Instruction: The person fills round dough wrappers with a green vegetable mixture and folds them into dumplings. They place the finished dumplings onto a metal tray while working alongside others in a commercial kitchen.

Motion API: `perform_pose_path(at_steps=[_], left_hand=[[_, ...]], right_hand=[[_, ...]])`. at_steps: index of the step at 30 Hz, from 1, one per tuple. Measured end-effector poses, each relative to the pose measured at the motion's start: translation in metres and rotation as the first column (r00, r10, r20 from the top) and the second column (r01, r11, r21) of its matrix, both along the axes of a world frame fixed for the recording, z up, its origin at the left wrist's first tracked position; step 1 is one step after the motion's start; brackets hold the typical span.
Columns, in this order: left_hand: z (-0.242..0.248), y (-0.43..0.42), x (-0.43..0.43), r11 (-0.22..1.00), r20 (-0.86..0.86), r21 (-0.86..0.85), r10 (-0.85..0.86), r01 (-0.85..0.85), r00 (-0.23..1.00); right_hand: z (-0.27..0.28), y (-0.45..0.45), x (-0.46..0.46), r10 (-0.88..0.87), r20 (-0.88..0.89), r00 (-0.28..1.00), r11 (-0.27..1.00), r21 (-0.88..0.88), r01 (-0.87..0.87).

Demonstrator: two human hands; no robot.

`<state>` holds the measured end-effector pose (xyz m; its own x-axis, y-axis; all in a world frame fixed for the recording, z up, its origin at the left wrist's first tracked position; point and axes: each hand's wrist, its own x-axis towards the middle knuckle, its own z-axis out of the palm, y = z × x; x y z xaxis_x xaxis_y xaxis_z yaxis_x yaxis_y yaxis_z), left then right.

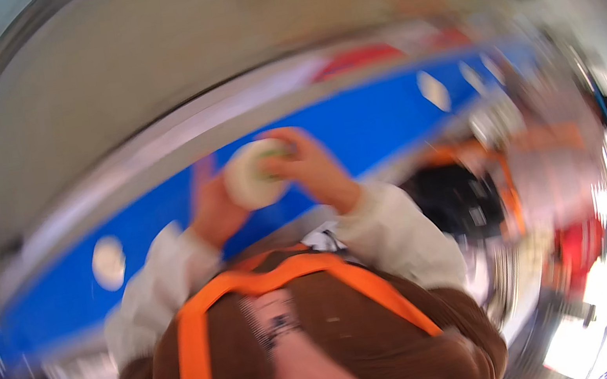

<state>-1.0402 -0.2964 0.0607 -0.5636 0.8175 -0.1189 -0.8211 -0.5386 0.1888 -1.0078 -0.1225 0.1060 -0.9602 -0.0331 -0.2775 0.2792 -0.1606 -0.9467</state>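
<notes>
A round, whitish object [255,178], with a bit of green at its right side, is held between both hands over a blue conveyor belt or strip. My left hand [216,203] supports it from the left, with fingers spread behind. From the right, my right hand [309,170] grips its edge, the fingers bent over the green part. Motion blur hides what exactly the object is and any finer detail. A similar pale round piece [109,263] lies on the blue surface [60,305] to the left.
Further pale pieces [433,91] lie along the blue strip at the right. A grey metal rim runs along its far side, with a red and white area [360,59] beyond. At the right stands another person [550,168], blurred, beside a black object [457,201].
</notes>
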Motion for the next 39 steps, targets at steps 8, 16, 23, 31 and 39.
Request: perform_pose_path(at_steps=[8,16,23,31,39], left_hand=[[-0.012,-0.109,0.061,0.781,-0.358,-0.248,0.475,-0.572,0.804],[-0.002,-0.305,0.211,0.371,-0.098,-0.168,0.916,-0.914,0.39],[-0.048,-0.515,0.424,-0.372,-0.239,-0.547,0.928,-0.75,-0.286],[-0.134,-0.741,0.471,-0.551,-0.402,-0.648,0.834,-0.526,-0.378],[-0.181,-0.771,0.487,-0.777,-0.853,-0.499,0.517,0.383,-0.062]], right_hand=[[0.009,-0.137,0.016,0.574,-0.102,0.812,0.733,0.507,-0.454],[0.012,-0.283,0.031,0.868,-0.211,0.449,0.487,0.533,-0.692],[-0.028,-0.346,0.068,0.822,0.032,0.568,0.461,0.549,-0.698],[-0.049,-0.365,0.104,0.707,0.208,0.676,0.494,0.539,-0.682],[-0.05,-0.372,0.113,0.673,0.235,0.702,0.527,0.513,-0.677]])
